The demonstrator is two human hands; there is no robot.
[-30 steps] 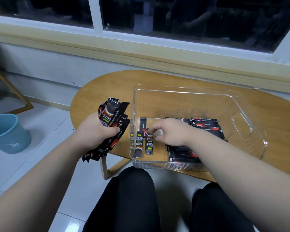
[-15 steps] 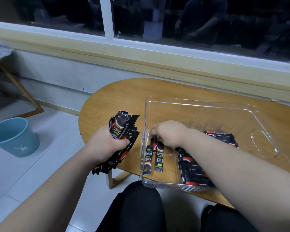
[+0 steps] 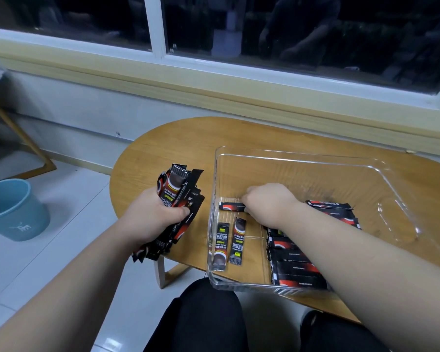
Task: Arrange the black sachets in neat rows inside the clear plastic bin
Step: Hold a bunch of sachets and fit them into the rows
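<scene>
A crosswise sachet (image 3: 231, 206) lies in the clear plastic bin (image 3: 302, 158), beyond two lengthwise sachets (image 3: 221, 246); the right hand (image 3: 267, 203) pinches its end in a closed grip. The left hand (image 3: 150, 219) has its grip wrapped round a sachet bundle (image 3: 178, 196) overhanging the bench (image 3: 163, 153) edge; if it slackens, some could drop to the floor (image 3: 74, 250).

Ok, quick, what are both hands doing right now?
Left hand: closed, gripping a bundle of sachets.
Right hand: closed, pinching the end of a sideways sachet inside the clear bin.
</scene>
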